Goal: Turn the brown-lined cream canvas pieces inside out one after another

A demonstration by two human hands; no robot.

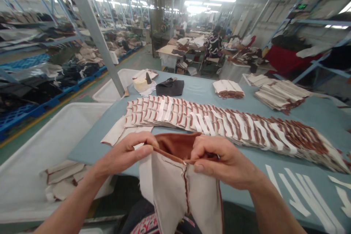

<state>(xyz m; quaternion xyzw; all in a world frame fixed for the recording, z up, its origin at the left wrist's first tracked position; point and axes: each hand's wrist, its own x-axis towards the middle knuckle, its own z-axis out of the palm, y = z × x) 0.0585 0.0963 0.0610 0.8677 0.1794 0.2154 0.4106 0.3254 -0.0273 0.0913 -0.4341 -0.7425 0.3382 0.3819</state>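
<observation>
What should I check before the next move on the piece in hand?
1. Pinch of left hand on top edge of piece: ok.
2. Pinch of right hand on the same edge: ok.
3. Top open, brown lining showing: ok.
4. Centre seam sound along its length: cannot tell, its lower end is out of frame.
5. Gap between piece and row on the table: ok, they are apart.
6. White strips lying flat, right of the right hand: ok.
</observation>
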